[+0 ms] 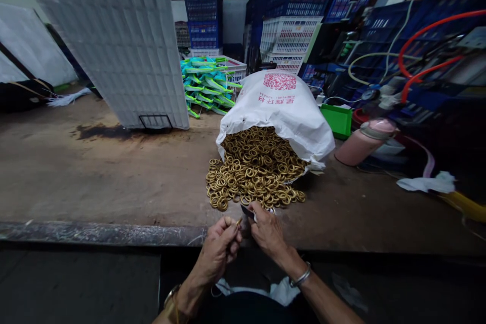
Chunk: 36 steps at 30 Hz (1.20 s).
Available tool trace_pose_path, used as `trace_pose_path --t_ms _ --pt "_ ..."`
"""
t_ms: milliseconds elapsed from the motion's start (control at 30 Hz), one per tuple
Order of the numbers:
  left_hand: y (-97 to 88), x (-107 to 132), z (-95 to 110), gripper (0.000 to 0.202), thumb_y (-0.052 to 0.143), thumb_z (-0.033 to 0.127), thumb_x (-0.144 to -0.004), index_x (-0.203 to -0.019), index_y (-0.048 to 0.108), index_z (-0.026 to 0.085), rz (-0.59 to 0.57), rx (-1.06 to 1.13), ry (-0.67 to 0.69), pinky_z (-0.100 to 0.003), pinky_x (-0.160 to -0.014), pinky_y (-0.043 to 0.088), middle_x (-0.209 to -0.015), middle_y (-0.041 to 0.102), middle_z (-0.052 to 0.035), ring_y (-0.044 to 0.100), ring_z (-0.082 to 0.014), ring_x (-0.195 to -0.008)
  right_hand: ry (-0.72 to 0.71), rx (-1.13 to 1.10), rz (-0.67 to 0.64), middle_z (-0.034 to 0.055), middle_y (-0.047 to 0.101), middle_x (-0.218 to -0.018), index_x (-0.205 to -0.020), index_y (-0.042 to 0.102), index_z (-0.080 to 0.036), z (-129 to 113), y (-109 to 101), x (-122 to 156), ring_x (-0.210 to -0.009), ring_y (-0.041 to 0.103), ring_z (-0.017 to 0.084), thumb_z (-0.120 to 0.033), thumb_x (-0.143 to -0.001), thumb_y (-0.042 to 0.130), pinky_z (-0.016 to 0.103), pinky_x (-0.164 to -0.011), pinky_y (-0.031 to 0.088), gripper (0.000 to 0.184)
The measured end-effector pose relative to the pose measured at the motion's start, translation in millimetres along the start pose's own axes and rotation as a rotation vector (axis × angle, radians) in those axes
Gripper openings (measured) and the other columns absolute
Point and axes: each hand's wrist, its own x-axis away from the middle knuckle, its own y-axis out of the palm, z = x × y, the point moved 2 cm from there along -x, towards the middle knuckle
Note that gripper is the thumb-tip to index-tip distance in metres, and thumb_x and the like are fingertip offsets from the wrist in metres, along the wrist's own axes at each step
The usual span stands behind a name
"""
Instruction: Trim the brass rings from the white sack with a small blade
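Leftmost, we see a tall pale ribbed panel (117,40) standing tilted on the tabletop (114,177), with a dark stain (100,132) spreading near its foot. Farther back, next to the panel, blue crates (203,15) rise in a stack, and below them a heap of green and turquoise pieces (208,86) lies on the wood.

At the near edge, our left hand (222,243) has its grip pinched between thumb and forefinger on a small gold ring (238,221), which we see almost edge-on. Just to its right, the tip of a thin dark tool (247,211) points toward the ring; we cannot tell exactly what it is. Beyond it, many loose gold rings (258,177) spill onto the wood from the open mouth of a white sack (281,101), printed in red and lying with its opening toward us. Our right hand (268,230) has its grip pressed together on the dark tool, and a silver bracelet (301,274) circles that wrist.

Past the sack we find a green bin (337,120), then a leaning pink bottle (364,143), and orange hoses (415,80) curving above it at far right.
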Motion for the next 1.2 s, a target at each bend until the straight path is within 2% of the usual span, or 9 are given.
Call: trace_pose_path --t_ms 200,433,533,700,800,933,1033,1100,1200 --pt "-4.9 -4 -6 0.032 0.059 0.044 -0.070 -0.073 0.040 0.019 0.052 -0.049 0.036 -0.013 -0.035 0.017 -0.058 0.048 0.0067 0.030 -0.0012 -0.038 -0.130 -0.045 -0.116 0.0011 0.062 -0.074 -0.085 0.049 -0.020 -13 4 12 -0.065 0.055 0.014 -0.002 -0.061 0.037 0.022 -0.057 0.029 0.032" --pt "-11.1 -6 -9 0.032 0.058 0.045 -0.070 -0.071 0.040 0.019 0.068 -0.109 0.052 -0.014 -0.034 0.018 -0.054 0.047 0.0076 0.029 -0.0011 -0.036 -0.082 0.089 -0.250 0.0022 0.063 -0.071 -0.089 0.051 -0.018 -21 1 14 -0.061 0.055 0.015 -0.003 -0.065 0.039 0.024 -0.053 0.026 0.032" --pt "-11.4 -1 -8 0.032 0.058 0.045 -0.071 -0.070 0.040 0.019 0.035 -0.084 0.018 -0.014 -0.034 0.016 -0.053 0.045 0.0082 0.028 -0.0008 -0.036 -0.016 0.194 -0.288 0.0048 0.064 -0.071 -0.092 0.052 -0.016 -18 1 8 -0.062 0.056 0.016 -0.004 -0.066 0.040 0.025 -0.052 0.024 0.031" --pt "-4.4 12 -2 0.026 0.059 0.038 -0.073 -0.072 0.043 0.018 -0.098 0.049 -0.046 -0.014 -0.035 0.018 -0.055 0.048 0.0059 0.031 -0.0016 -0.038 0.102 0.279 -0.189 0.0062 0.065 -0.078 -0.093 0.049 -0.016 -8 3 -5 -0.069 0.058 0.016 -0.002 -0.068 0.038 0.025 -0.055 0.025 0.030" --pt "-4.7 11 0 0.026 0.059 0.039 -0.073 -0.071 0.047 0.016 -0.083 0.126 -0.032 -0.014 -0.035 0.020 -0.058 0.049 0.0036 0.033 -0.0024 -0.040 0.093 0.284 -0.118 0.0055 0.064 -0.084 -0.096 0.048 -0.017 -7 4 -12 -0.073 0.059 0.016 -0.003 -0.069 0.040 0.025 -0.058 0.027 0.032" --pt "-10.7 6 -4 0.029 0.052 0.039 -0.078 -0.072 0.054 0.011 -0.068 0.110 -0.051 -0.015 -0.035 0.022 -0.053 0.047 0.0012 0.036 -0.0039 -0.042 0.083 0.352 -0.090 0.0059 0.064 -0.087 -0.099 0.047 -0.018 -14 3 -19 -0.072 0.059 0.017 -0.006 -0.071 0.042 0.025 -0.057 0.027 0.031" --pt "-14.2 4 -6 0.019 0.055 0.032 -0.076 -0.072 0.051 0.014 -0.039 0.179 -0.047 -0.015 -0.035 0.025 -0.065 0.055 -0.0021 0.043 -0.0055 -0.045 0.104 0.402 -0.103 0.0060 0.065 -0.080 -0.096 0.050 -0.018 -18 3 -23 -0.070 0.060 0.018 -0.006 -0.074 0.040 0.026 -0.056 0.027 0.027" --pt "-15.1 4 -6 0.015 0.058 0.028 -0.073 -0.079 0.050 0.017 -0.040 0.239 -0.068 -0.015 -0.034 0.026 -0.068 0.057 -0.0017 0.046 -0.0072 -0.046 0.119 0.410 -0.104 0.0064 0.064 -0.077 -0.094 0.051 -0.018 -17 3 -25 -0.067 0.060 0.017 -0.006 -0.076 0.038 0.025 -0.055 0.027 0.025" --pt "-16.5 2 -6 0.022 0.060 0.028 -0.071 -0.088 0.052 0.018 -0.049 0.302 -0.110 -0.015 -0.036 0.030 -0.066 0.056 -0.0004 0.049 -0.0086 -0.049 0.115 0.341 -0.107 0.0063 0.064 -0.076 -0.093 0.052 -0.017 -11 5 -25 -0.066 0.058 0.016 -0.006 -0.075 0.038 0.025 -0.056 0.027 0.025"
